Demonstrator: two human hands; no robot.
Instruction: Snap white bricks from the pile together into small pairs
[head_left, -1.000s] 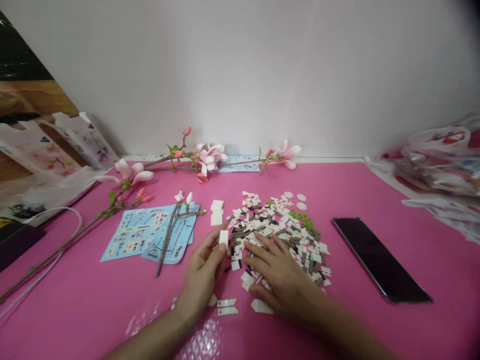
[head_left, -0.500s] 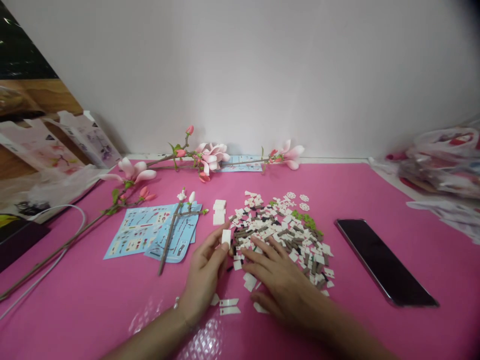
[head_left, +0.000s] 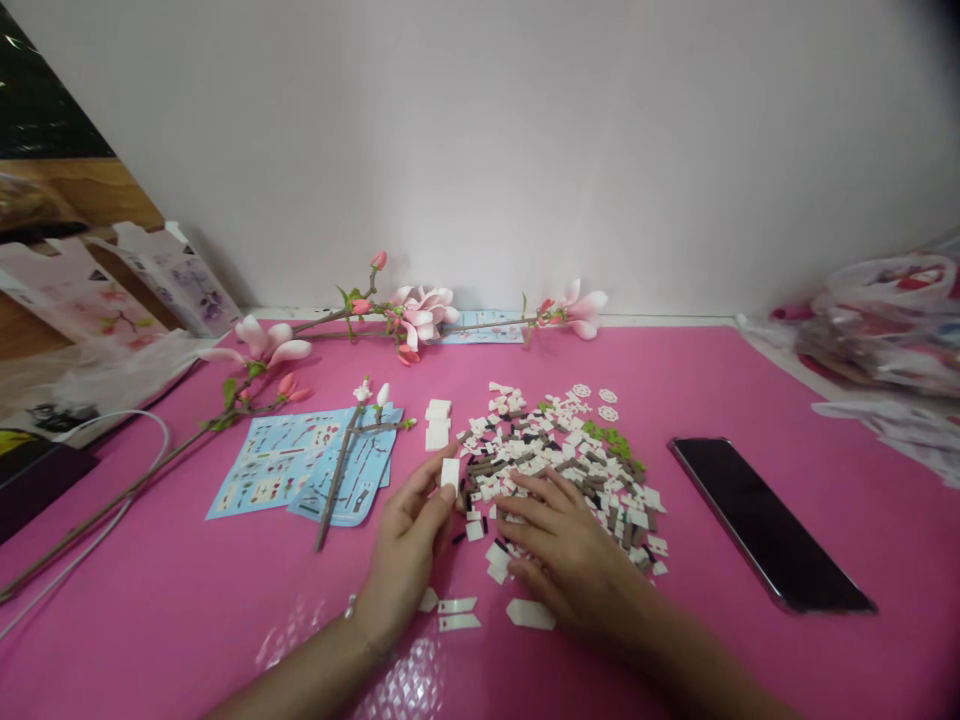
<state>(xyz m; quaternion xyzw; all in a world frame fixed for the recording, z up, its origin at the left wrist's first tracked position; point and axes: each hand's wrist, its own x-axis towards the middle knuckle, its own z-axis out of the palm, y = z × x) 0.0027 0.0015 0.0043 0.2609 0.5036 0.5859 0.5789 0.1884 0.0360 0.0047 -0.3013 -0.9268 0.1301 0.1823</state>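
Note:
My left hand pinches a small white rectangular piece between thumb and fingers, at the left edge of the pile. Spread over the near part of the loose pile of white, brown and green pieces is my right hand, its fingers apart; nothing shows in its grip. A short column of white pieces lies just beyond my left hand. Nearer to me are narrow white pieces and a pointed white piece.
Blue printed sheets lie at the left, with a small brown branch across them. Pink flower branches stretch along the back. A black phone lies at the right. Opened boxes and a white cable are at the far left.
My right hand has shifted slightly away from me and to the right over the pile, uncovering more of the pointed white piece. My left hand keeps its pinch, nearly in place.

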